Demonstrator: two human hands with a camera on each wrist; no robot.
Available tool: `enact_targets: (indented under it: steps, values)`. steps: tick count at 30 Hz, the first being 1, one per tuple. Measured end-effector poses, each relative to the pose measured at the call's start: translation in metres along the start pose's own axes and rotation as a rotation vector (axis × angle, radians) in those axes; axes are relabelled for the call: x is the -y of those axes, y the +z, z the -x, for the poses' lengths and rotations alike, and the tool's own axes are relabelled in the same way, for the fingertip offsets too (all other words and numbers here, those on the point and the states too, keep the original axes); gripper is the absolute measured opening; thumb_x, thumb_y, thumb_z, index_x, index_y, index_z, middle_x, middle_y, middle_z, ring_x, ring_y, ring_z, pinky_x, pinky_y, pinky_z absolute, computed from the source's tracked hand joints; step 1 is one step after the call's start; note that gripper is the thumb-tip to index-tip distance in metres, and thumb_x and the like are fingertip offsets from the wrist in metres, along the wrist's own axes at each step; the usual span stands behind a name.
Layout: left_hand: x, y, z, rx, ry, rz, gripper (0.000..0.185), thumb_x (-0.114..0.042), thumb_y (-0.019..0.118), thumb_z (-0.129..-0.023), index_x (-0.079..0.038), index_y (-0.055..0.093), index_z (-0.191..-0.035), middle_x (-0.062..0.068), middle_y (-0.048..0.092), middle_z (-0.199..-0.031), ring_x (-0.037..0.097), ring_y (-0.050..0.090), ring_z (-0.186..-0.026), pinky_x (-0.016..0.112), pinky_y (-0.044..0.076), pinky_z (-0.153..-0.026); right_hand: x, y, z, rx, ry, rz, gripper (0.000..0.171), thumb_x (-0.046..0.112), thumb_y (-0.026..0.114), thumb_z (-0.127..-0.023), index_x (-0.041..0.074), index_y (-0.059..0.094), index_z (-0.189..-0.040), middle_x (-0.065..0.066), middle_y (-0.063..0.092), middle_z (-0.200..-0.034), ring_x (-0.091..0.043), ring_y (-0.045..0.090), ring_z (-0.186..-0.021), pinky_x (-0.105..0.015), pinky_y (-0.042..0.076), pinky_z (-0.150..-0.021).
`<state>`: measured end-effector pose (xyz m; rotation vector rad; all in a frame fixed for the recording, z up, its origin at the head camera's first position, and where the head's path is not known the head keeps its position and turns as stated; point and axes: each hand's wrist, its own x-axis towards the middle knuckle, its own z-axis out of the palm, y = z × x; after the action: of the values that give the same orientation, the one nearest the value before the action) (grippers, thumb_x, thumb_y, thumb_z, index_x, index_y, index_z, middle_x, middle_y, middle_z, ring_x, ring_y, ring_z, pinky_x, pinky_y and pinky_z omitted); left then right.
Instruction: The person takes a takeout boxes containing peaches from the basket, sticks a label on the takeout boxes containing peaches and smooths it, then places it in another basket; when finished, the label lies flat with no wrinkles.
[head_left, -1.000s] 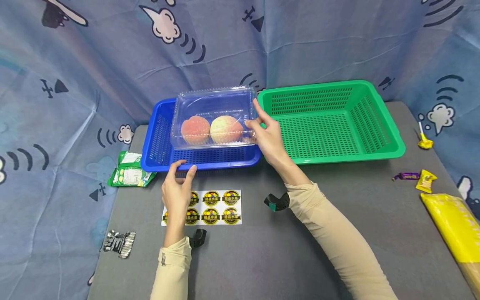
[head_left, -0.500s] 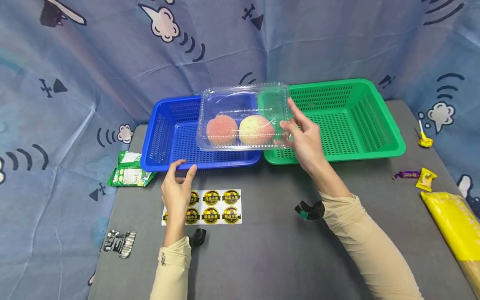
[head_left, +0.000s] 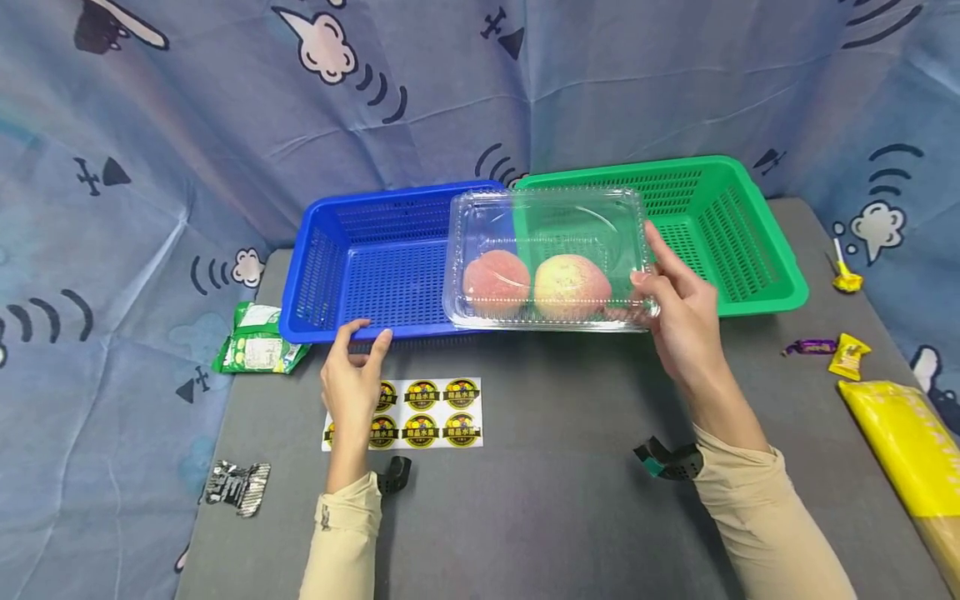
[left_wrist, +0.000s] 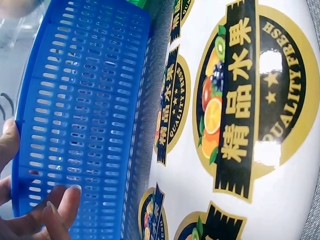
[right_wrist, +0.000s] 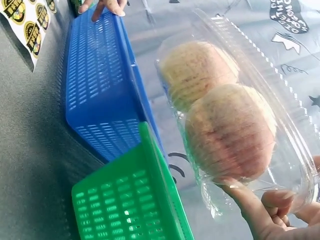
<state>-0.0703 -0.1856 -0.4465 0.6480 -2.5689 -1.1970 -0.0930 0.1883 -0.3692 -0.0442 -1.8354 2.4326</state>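
Observation:
In the head view, my right hand (head_left: 682,321) grips the right end of a clear plastic clamshell box (head_left: 543,208), held up in front of the two baskets. Two peaches, one redder (head_left: 497,282) and one paler yellow (head_left: 572,285), lie inside along its near side; the right wrist view also shows the peach (right_wrist: 231,132) nearest my fingers. My left hand (head_left: 352,383) holds the front rim of the blue plastic basket (head_left: 360,200), with fingers on both sides of it in the left wrist view. Beside that basket stands a green basket (head_left: 787,275), partly hidden behind the box.
A sheet of round fruit stickers (head_left: 442,412) lies by my left hand. Left are a green snack bag (head_left: 258,342) and a black-silver wrapper (head_left: 238,487). Right are a lollipop (head_left: 847,277), purple candy (head_left: 813,347), yellow candy (head_left: 850,357) and a yellow package (head_left: 907,442).
My right hand has carried the box of peaches rightward, from over the blue basket to in front of both baskets, and lately nearer to me. The left hand stays at the blue rim.

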Motion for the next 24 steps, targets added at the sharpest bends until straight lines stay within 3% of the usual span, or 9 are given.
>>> enact_targets:
  steps: [11,19,22,24]
  values:
    - [0.000,0.001,0.000,0.000,-0.004,-0.001,0.048,-0.053,0.075,-0.096,-0.028,0.068,-0.137,0.014,0.077,-0.112,0.032,0.074,-0.096,0.058,0.048,-0.084,0.001,-0.023,0.028,-0.059,-0.039,-0.085,0.055,-0.007,0.053,-0.104,0.011,0.052,-0.156,-0.002,0.062,-0.109,-0.008,0.061,-0.074,-0.017,0.048,-0.054]
    - [0.001,0.001,0.000,-0.003,0.005,0.001,0.050,-0.058,0.074,-0.095,-0.029,0.068,-0.136,0.014,0.077,-0.110,0.032,0.074,-0.096,0.058,0.048,-0.083,0.002,-0.047,0.055,-0.054,0.001,-0.105,0.056,-0.003,0.052,-0.107,0.014,0.047,-0.160,0.000,0.058,-0.099,-0.009,0.059,-0.078,-0.019,0.050,-0.060]
    - [0.002,0.001,-0.001,-0.003,0.006,0.003,0.052,-0.059,0.074,-0.094,-0.029,0.068,-0.137,0.014,0.077,-0.113,0.032,0.074,-0.096,0.058,0.048,-0.084,0.002,-0.056,0.065,-0.032,0.001,-0.104,0.057,-0.001,0.049,-0.109,0.015,0.042,-0.163,-0.005,0.060,-0.132,-0.009,0.060,-0.088,-0.018,0.054,-0.071]
    - [0.002,0.001,-0.001,-0.002,0.005,0.002,0.051,-0.057,0.074,-0.095,-0.029,0.068,-0.137,0.015,0.076,-0.115,0.033,0.074,-0.096,0.059,0.048,-0.084,0.002,-0.063,0.071,-0.024,-0.005,-0.111,0.056,-0.001,0.046,-0.110,0.014,0.039,-0.164,-0.004,0.050,-0.156,-0.009,0.061,-0.098,-0.017,0.056,-0.080]
